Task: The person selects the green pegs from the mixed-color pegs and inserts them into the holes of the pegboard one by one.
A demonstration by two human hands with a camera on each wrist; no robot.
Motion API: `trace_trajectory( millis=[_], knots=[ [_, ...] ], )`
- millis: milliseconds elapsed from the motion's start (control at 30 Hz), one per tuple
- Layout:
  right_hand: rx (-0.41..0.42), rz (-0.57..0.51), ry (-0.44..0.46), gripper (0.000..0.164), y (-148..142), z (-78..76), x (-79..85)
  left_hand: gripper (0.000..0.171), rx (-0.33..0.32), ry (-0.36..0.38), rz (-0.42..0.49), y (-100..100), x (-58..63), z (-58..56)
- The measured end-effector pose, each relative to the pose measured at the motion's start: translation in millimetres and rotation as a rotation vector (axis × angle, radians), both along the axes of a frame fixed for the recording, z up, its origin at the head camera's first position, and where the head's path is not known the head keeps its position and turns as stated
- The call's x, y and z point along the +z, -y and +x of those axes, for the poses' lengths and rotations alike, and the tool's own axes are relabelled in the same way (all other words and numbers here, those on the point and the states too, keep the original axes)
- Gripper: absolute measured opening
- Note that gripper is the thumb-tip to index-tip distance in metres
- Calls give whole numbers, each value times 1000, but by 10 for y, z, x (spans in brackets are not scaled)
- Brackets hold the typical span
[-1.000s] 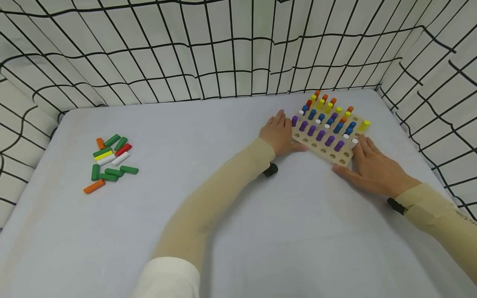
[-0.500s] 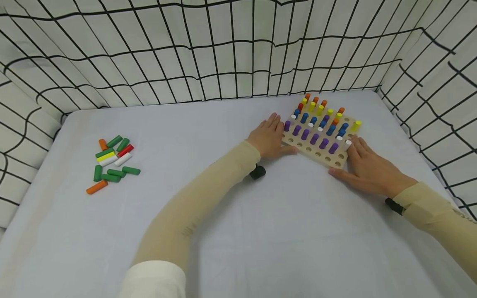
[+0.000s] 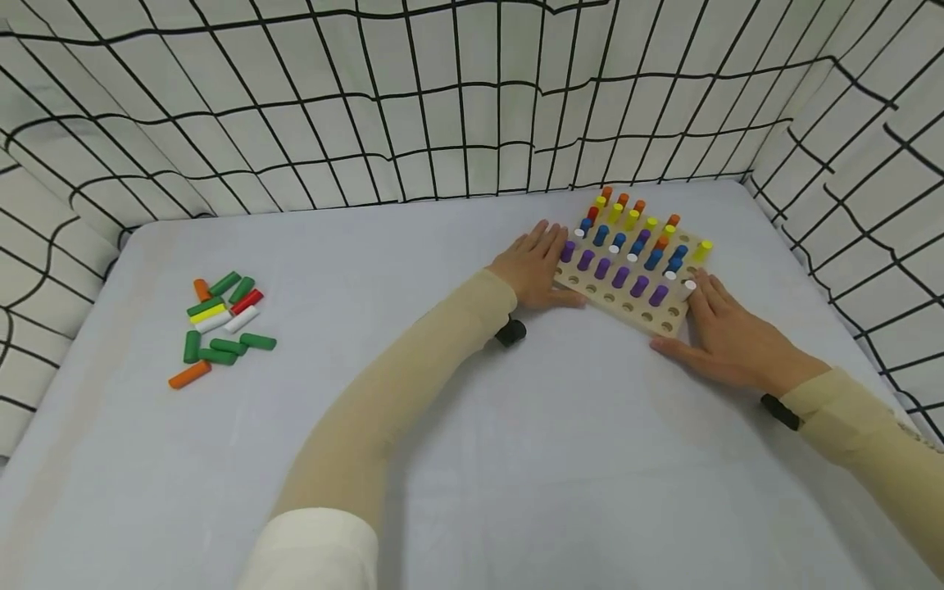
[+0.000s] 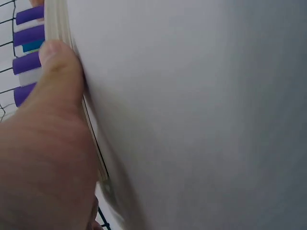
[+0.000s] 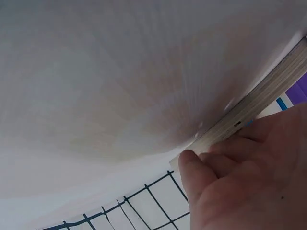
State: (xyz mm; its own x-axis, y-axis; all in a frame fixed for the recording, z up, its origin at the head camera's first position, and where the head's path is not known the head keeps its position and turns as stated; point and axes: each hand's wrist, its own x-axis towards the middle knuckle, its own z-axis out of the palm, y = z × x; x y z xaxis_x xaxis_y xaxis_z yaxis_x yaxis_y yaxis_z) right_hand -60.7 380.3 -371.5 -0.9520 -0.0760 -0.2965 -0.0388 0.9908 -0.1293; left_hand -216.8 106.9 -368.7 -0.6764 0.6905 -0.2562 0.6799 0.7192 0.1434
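White tabletop (image 3: 531, 442) — pegboard (image 3: 618, 301) partly hidden

Pegboard (image 3: 618, 303) matt wood; pegs (image 3: 258, 341) smooth, matt; table cover (image 3: 575, 442) matt cloth.

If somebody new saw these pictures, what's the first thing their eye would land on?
Most likely the wooden pegboard toward the far right of the white tabletop, its holes filled with many bright standing pegs, the left hand and right hand flanking it. Next, perhaps, the loose pegs lying scattered at far left, seven of them green. Black wire grid rises behind the table.
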Motion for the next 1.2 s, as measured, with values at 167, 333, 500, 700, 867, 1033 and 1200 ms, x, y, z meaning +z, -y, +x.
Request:
trace_trajectory(
  millis=[167,333,500,700,867,1033,1200],
  knots=[
    [-8,15,-4,126,-28,-26,2,120,-4,-11,-32,-17,23,-37],
    [-48,73,7,135,-61,-75,24,122,-4,8,-34,-23,51,-79],
    [-51,56,12,133,4,-133,19,124,-12,27,-24,-13,58,-118],
    [-95,47,16,137,61,-146,0,126,-20,50,-24,-35,32,-141],
    [-93,15,10,139,126,-171,-21,126,-12,52,-38,-46,51,-132],
    [-77,35,-5,139,162,-203,-30,125,-14,64,-43,-20,81,-105],
    [-61,46,21,137,150,-205,-18,124,-40,65,-42,12,79,-79]
  ],
)
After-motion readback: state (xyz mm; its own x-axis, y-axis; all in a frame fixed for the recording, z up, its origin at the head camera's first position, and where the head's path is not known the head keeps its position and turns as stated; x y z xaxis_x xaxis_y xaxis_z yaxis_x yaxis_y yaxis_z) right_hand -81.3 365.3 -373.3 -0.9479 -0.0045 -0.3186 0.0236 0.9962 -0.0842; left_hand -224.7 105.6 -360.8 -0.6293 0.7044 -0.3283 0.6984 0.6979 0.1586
